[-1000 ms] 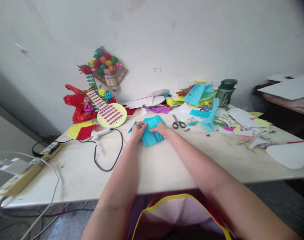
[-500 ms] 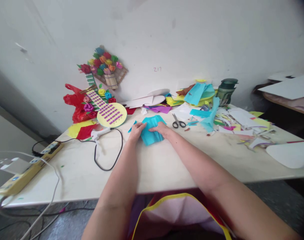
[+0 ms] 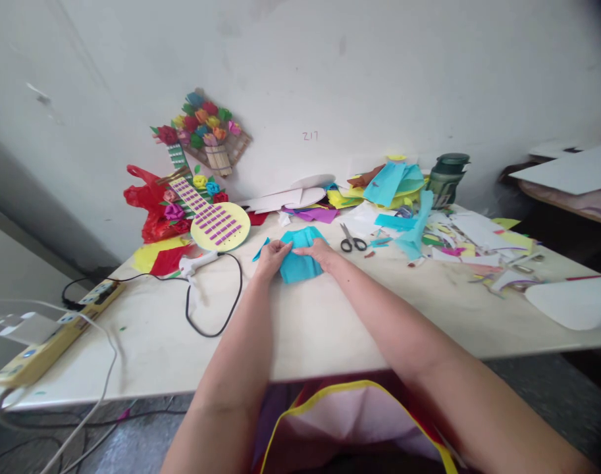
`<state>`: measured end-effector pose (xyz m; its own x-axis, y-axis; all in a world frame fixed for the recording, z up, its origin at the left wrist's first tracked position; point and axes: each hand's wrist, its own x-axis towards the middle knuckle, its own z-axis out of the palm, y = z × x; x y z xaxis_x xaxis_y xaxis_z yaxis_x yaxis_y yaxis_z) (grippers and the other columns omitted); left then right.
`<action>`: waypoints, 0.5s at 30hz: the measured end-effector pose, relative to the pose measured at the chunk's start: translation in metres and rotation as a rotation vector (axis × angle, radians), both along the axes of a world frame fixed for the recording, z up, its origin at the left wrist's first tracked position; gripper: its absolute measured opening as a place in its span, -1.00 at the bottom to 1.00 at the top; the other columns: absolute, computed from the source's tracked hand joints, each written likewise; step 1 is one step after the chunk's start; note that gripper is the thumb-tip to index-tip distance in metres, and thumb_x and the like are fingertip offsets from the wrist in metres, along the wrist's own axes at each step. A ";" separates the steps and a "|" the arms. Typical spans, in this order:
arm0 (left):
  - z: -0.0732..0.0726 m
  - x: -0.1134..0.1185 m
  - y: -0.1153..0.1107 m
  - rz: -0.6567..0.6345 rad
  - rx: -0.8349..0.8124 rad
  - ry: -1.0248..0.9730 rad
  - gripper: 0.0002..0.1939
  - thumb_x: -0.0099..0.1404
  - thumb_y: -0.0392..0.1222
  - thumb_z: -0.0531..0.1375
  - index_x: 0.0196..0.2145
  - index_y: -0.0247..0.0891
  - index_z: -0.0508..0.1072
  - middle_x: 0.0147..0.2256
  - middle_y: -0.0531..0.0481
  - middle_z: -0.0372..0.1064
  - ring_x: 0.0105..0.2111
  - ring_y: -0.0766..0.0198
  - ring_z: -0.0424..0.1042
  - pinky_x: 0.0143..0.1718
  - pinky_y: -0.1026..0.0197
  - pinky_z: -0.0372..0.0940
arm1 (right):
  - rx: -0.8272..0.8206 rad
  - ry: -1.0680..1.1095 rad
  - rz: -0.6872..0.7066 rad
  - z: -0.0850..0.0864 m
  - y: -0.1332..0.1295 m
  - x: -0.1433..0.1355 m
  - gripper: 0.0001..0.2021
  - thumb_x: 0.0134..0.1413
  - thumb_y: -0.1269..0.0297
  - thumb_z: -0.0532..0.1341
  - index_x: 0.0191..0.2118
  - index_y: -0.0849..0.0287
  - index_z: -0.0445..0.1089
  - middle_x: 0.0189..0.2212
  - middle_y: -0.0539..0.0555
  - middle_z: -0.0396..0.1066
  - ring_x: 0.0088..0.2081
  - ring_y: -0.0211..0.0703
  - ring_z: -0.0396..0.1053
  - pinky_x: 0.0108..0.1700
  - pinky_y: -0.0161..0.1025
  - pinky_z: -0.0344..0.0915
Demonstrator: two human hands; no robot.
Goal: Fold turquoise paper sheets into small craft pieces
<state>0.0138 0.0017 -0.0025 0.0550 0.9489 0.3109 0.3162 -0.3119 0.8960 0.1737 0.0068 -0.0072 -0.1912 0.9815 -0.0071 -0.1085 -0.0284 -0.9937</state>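
Observation:
A blue paper piece (image 3: 303, 264) with fold lines is held between my two hands just above or on the white table (image 3: 324, 329). My left hand (image 3: 274, 255) grips its left side, fingers closed on it. At the right side my right hand (image 3: 317, 253) pinches it, thumb pointing left across the paper. A small blue scrap (image 3: 261, 249) lies by my left hand. Black-handled scissors (image 3: 352, 241) rest to the right of my right hand. The undersides of both hands' grips are hidden.
Left: a glue gun (image 3: 199, 262) with looped black cord, a power strip (image 3: 53, 336), and a yellow paper guitar (image 3: 221, 226). Behind: stacked coloured paper (image 3: 389, 187) and a green bottle (image 3: 447, 181). Right: paper scraps (image 3: 465, 240) and a white board (image 3: 571, 303).
My hands have shifted slightly on the blue paper and come a little closer together. The paper's lower edge sits slightly higher.

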 end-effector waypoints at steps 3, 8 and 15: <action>-0.001 0.000 0.001 -0.011 0.002 0.005 -0.54 0.01 0.21 0.22 -0.59 -0.27 0.28 -0.65 0.16 0.02 -0.61 0.44 -0.01 -0.61 0.32 -0.09 | 0.006 0.014 -0.018 -0.001 0.001 0.000 -0.65 -0.50 0.19 0.44 -0.46 0.18 0.42 -0.38 0.14 0.50 -0.18 0.05 0.44 -0.04 0.03 0.35; -0.002 -0.001 0.001 -0.011 0.013 0.043 -0.50 0.04 0.26 0.17 -0.61 -0.26 0.23 -0.65 0.15 -0.01 -0.60 0.43 -0.02 -0.60 0.31 -0.08 | -0.009 0.014 -0.035 0.001 0.000 0.000 -0.65 -0.54 0.21 0.44 -0.46 0.16 0.41 -0.42 0.06 0.50 -0.24 -0.01 0.45 -0.05 0.03 0.36; -0.001 0.001 0.003 0.080 0.021 0.174 -0.47 0.05 0.28 0.13 -0.68 -0.23 0.12 -0.67 0.15 -0.07 -0.60 0.41 -0.05 -0.58 0.28 -0.08 | 0.004 0.030 -0.054 -0.002 0.003 0.000 -0.62 -0.55 0.23 0.44 -0.43 0.17 0.42 -0.41 0.08 0.49 -0.25 0.00 0.45 -0.07 0.03 0.38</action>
<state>0.0149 0.0046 -0.0037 0.0346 0.9457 0.3231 0.4901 -0.2978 0.8192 0.1742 0.0101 -0.0095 -0.1382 0.9904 0.0022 -0.1396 -0.0173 -0.9901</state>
